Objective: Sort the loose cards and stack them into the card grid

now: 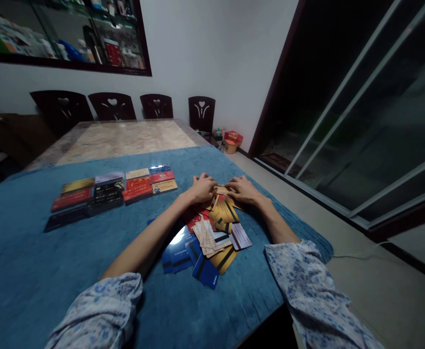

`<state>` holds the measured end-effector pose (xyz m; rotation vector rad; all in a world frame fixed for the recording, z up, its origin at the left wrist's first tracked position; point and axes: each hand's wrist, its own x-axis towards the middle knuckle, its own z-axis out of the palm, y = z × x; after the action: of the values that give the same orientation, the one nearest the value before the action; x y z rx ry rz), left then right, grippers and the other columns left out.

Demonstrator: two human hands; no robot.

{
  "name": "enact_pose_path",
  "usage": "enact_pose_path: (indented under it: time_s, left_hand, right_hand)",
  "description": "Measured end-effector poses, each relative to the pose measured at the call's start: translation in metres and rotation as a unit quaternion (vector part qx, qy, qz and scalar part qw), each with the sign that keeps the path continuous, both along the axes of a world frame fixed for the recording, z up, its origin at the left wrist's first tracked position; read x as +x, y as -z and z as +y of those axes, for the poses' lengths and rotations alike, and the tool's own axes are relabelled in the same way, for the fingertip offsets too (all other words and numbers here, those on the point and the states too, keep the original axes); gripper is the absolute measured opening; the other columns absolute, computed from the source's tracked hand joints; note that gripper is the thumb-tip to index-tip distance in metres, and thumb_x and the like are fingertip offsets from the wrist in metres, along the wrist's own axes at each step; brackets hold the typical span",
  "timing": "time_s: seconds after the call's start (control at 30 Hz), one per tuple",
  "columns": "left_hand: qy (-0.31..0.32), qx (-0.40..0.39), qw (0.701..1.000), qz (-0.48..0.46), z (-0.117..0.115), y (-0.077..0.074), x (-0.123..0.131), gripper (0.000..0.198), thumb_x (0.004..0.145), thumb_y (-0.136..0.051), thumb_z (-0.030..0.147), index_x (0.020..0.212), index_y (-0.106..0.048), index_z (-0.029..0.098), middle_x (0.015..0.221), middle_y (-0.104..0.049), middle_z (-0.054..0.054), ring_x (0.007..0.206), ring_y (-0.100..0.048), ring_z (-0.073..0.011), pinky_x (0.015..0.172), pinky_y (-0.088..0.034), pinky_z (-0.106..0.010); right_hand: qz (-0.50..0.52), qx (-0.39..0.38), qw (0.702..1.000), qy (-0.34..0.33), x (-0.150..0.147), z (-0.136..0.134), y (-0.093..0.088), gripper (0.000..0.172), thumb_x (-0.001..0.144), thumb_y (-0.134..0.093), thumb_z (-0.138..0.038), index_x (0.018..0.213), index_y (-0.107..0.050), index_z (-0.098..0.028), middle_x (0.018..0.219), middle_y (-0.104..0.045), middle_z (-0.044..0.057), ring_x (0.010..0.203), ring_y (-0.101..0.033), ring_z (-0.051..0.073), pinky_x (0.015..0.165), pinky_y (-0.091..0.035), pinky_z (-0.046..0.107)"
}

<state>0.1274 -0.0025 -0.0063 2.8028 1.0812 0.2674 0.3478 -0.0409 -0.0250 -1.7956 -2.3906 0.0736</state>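
Note:
A loose heap of plastic cards lies on the blue cloth in front of me. At its far edge my left hand (204,188) and my right hand (244,189) face each other, fingers curled in on gold cards (222,190) between them. More gold cards (225,213) fan out just below. Beneath those come red cards (194,219), beige cards (204,236) and a pale card with a dark stripe (240,236). Blue cards (205,272) spread toward the near side. Exactly how many cards the fingers hold is hidden.
Left of the heap, stacks of cards stand in rows, among them red ones (137,188), black ones (108,193) and gold ones (77,185). The blue cloth (99,257) covers the near part of the table (125,138). Dark chairs (156,105) line the far side.

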Motion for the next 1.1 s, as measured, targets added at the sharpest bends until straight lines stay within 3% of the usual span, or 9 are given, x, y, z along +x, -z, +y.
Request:
enact_pose_path:
  time_s: [0.33, 0.7, 0.93, 1.1]
  left_hand:
    - [-0.016, -0.034, 0.999, 0.017, 0.008, -0.002, -0.011, 0.028, 0.095, -0.048, 0.028, 0.099, -0.074, 0.019, 0.127, -0.069, -0.012, 0.125, -0.045, -0.0346, 0.099, -0.036, -0.054]
    - [-0.050, -0.014, 0.997, 0.051, 0.009, 0.000, -0.011, 0.030, 0.094, -0.053, 0.031, 0.110, -0.076, 0.019, 0.124, -0.065, -0.016, 0.122, -0.046, -0.0358, 0.098, -0.040, -0.054]
    - [0.004, 0.020, 0.998, 0.063, 0.013, 0.003, -0.014, 0.028, 0.098, -0.050, 0.029, 0.097, -0.075, 0.019, 0.116, -0.066, -0.016, 0.122, -0.045, -0.0341, 0.096, -0.037, -0.051]
    - [0.006, 0.041, 0.996, 0.073, 0.015, -0.002, -0.016, 0.025, 0.094, -0.050, 0.021, 0.098, -0.075, 0.020, 0.110, -0.070, -0.014, 0.118, -0.047, -0.0323, 0.095, -0.037, -0.048]
  right_hand:
    - [0.034, 0.058, 0.997, -0.030, -0.018, 0.005, 0.014, 0.038, 0.104, -0.048, -0.038, 0.131, -0.071, -0.024, 0.134, -0.067, 0.012, 0.117, -0.047, 0.032, 0.092, -0.039, 0.044]
    - [0.077, 0.090, 0.990, -0.079, -0.020, 0.006, 0.022, 0.037, 0.103, -0.050, -0.042, 0.128, -0.071, -0.024, 0.134, -0.069, 0.011, 0.118, -0.048, 0.031, 0.093, -0.037, 0.043]
    - [0.076, 0.093, 0.991, -0.064, -0.019, 0.004, 0.022, 0.040, 0.104, -0.049, -0.045, 0.130, -0.071, -0.024, 0.133, -0.069, 0.011, 0.117, -0.049, 0.030, 0.093, -0.039, 0.043]
    - [0.079, 0.092, 0.991, -0.055, -0.019, 0.003, 0.019, 0.036, 0.103, -0.054, -0.039, 0.130, -0.071, -0.023, 0.132, -0.069, 0.011, 0.118, -0.049, 0.030, 0.095, -0.040, 0.044]
